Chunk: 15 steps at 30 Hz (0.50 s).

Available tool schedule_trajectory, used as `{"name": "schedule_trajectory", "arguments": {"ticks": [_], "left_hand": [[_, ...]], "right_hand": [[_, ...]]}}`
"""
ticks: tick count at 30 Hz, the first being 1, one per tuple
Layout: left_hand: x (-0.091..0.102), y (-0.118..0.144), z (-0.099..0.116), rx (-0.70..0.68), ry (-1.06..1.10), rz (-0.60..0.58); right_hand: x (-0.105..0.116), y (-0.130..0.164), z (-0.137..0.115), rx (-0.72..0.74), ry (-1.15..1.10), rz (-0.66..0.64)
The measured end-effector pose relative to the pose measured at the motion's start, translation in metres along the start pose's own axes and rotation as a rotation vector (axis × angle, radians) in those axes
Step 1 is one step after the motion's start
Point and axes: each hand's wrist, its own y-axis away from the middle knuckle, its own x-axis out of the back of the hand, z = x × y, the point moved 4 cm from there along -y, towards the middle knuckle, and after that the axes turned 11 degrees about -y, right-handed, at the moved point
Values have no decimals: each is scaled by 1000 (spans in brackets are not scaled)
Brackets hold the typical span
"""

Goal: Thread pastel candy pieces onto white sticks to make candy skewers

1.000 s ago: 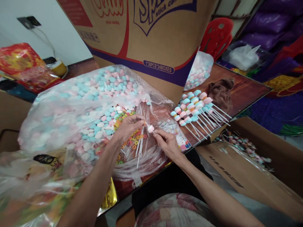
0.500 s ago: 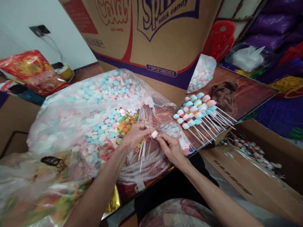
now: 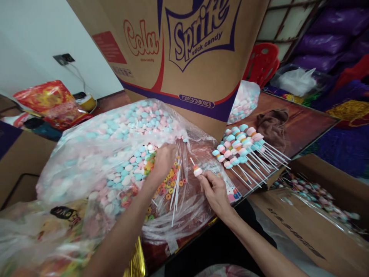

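1. Head view, surroundings: a large cardboard box printed "Cola" and "Sprite stick candy" stands at the far side of the table, walling off the space behind the work. A brown cloth lies far right; a red plastic chair stands beyond it.
2. Finished skewers, a fanned pile right of centre, white sticks pointing right and near.
3. Clear plastic bag, left and centre: filled with pink, blue and white candies; coloured ring candies and loose white sticks lie at its open near end.
4. Small candy bag, far, beside the box.
5. Open carton, near right: wrapped candy inside.
6. Left hand: inside the bag mouth, on the candies; grip state cannot be told.
7. Right hand: fingers clenched on a candy stick carrying a few pieces, held over the bag's right edge.
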Motion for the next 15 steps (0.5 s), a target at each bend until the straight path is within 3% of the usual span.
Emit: {"name": "schedule_trajectory", "arguments": {"ticks": [3,6,11,15], "left_hand": [[11,-25,-16,-56,-441,36],[7,-37,-17,-117,-610,-7],[-8,-47,-10,-66,-637,-50],[-9,-48,-4,-29,-532,-16]], "right_hand": [[-2,1,2,-24,8,-29],[-4,2,4,-36,13,-40],[-6,0,4,-39,11,-70],[-5,0,3,-28,3,-59]]}}
